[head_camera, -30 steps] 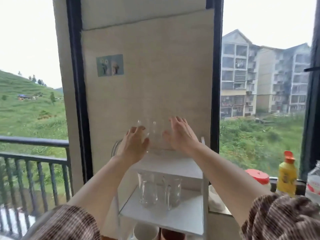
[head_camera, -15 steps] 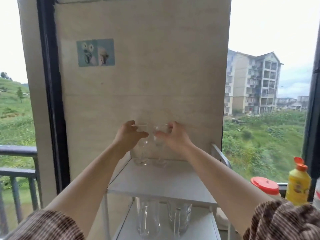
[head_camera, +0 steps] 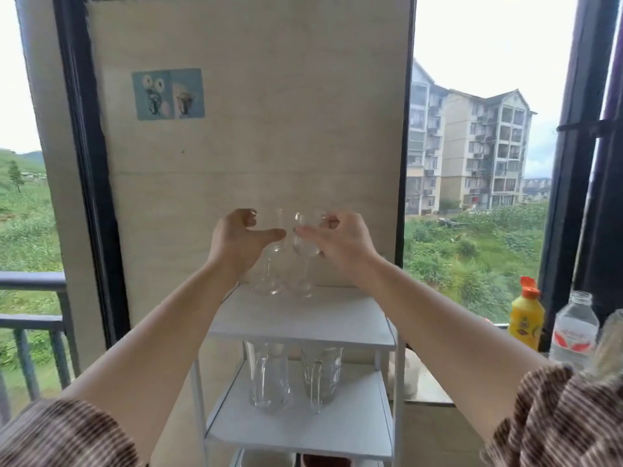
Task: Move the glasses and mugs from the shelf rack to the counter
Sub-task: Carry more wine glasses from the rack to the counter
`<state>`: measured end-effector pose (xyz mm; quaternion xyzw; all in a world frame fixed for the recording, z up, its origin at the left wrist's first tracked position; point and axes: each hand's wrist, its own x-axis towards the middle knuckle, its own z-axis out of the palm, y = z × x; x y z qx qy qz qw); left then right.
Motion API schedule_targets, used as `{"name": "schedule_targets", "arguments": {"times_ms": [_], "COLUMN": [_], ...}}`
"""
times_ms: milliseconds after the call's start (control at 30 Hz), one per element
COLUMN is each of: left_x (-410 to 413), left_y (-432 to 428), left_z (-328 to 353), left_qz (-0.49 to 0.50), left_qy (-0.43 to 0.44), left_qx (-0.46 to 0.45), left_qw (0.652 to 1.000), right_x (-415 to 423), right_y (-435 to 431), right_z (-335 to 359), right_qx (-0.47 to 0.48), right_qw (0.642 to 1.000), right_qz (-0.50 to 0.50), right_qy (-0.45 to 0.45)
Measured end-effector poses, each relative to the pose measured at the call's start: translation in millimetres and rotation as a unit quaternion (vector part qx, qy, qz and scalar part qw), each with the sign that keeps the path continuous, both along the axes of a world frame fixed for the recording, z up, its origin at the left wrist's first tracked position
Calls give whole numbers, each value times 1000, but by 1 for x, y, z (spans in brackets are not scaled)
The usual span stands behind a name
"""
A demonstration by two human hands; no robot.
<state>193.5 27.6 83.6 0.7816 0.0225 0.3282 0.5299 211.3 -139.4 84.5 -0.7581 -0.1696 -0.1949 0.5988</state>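
Clamping left hand and right hand round the bowls of glasses atop the rack, we judge them slick, fragile.

Left hand, right hand around stemmed glasses

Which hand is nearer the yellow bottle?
Right. The right hand grips the right glass, left of the yellow bottle; the left hand grips the left glass, farther left.
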Motion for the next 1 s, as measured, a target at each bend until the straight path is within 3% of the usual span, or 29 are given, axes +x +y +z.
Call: {"name": "schedule_targets", "arguments": {"times_ms": [300,600,1000], "left_x": [-92,-221,-379], "left_y": [-107,-300,-558], "left_z": [14,-57,-149], "left_qz": [-86,-233,-456], "left_qy": [-36,25,102], "left_qx": [-22,-25,19], "left_qw": [995,972,884], "right_x": [-122,-279,-507], "right_y": [-132,-321,-555], "right_z": [15,-59,-148], "right_qx": [45,28,35], "right_qw": [999,989,940], "right_qz": [-10,-133,-317], "right_qy": [-12,51,117]}}
